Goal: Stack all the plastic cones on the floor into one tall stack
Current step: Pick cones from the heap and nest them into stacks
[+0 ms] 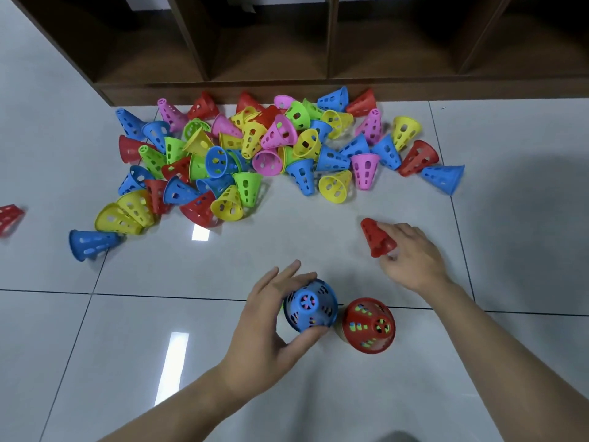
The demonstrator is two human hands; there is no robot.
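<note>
Well to the left of the left hand lies a lone red cone [9, 218]; ahead of both hands, the loose pile of coloured cones [255, 151] spreads before a dark wooden shelf unit [318, 43]. The left hand [274, 323] curls its fingers and thumb round a blue-topped cone stack [310, 306] — upright on the tiled floor [143, 346]. Just beside it, toward the right hand, stands a red-topped cone stack [369, 325]. The right hand [411, 256] grips a single red cone [376, 237] — tip pointing away.
</note>
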